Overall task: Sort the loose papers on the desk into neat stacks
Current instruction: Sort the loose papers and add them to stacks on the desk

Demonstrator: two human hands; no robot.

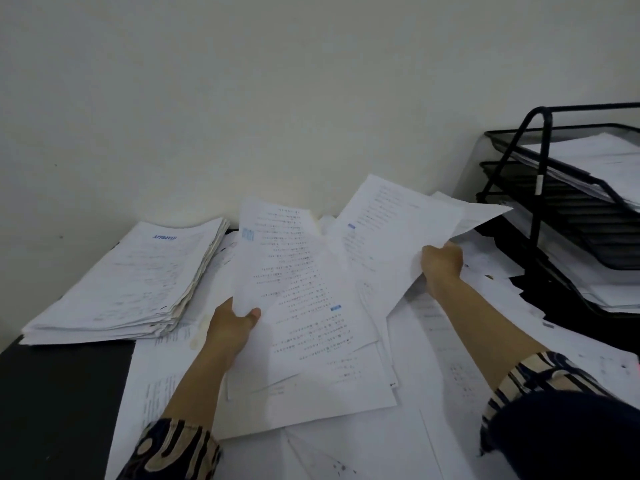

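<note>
While both hands (230, 323) (441, 261) grip sheets (287, 271) | paper-strewn black desk (59, 393) | white wall (277, 98)

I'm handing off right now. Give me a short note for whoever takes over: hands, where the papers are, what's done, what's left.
Left hand grips a printed sheet by its lower left edge, lifted off the pile.
Right hand grips several sheets, also raised.
Done: one fairly neat stack, top page stamped APPROVED, at the desk's far left.
Left: loose papers overlap across the middle and right of the black desk.
The black tray rack at right already holds papers.
</note>
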